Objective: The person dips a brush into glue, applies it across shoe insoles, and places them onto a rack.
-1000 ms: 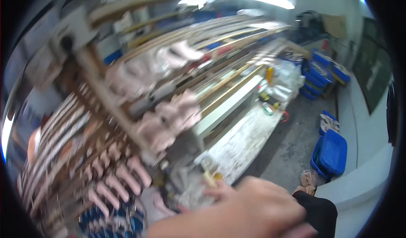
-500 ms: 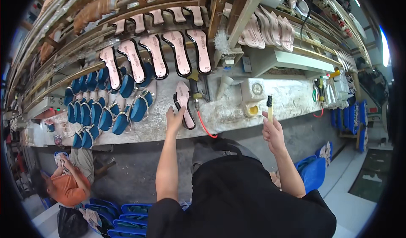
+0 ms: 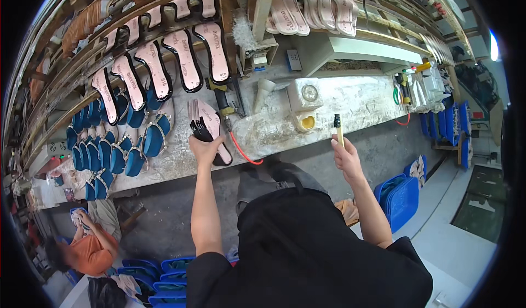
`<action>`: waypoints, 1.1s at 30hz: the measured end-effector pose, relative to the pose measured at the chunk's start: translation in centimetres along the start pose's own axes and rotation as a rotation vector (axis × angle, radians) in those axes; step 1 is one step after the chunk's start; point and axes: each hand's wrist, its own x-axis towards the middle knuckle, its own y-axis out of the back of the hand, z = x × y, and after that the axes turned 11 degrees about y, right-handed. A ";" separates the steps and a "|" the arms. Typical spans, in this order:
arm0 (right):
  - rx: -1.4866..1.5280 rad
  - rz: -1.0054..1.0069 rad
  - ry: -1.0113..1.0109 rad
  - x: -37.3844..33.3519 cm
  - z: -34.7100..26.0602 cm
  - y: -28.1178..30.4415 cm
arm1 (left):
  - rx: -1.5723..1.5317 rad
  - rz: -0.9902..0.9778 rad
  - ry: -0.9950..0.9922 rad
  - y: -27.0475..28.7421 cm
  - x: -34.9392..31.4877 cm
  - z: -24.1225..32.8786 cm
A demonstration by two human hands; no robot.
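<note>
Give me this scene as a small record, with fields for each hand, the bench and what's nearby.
Left hand: holding pink insoles
Right hand: holding a dark-tipped brush
Bench: blue shoes at left; red hose near the middle
Rack: rows of black-edged insoles
Co-worker: lower left, orange top
Lower right: blue bins

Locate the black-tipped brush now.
In the head view, the brush is right of centre, held in the right hand, right of the yellow-centred cup.
</note>
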 end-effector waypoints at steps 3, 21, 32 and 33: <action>-0.063 0.015 -0.012 1.3 1.1 1.6 | 0.474 0.353 -0.056 0.2 -2.5 -0.7; -1.104 -0.257 0.424 10.8 6.6 7.1 | 0.289 0.060 -0.196 0.0 -2.5 -5.1; -1.018 -0.304 0.339 15.3 10.4 6.8 | -1.073 -0.638 0.166 -2.3 -22.7 -0.1; -1.021 -0.308 0.339 14.6 10.7 7.3 | -1.076 -0.634 0.168 -2.9 -23.7 0.4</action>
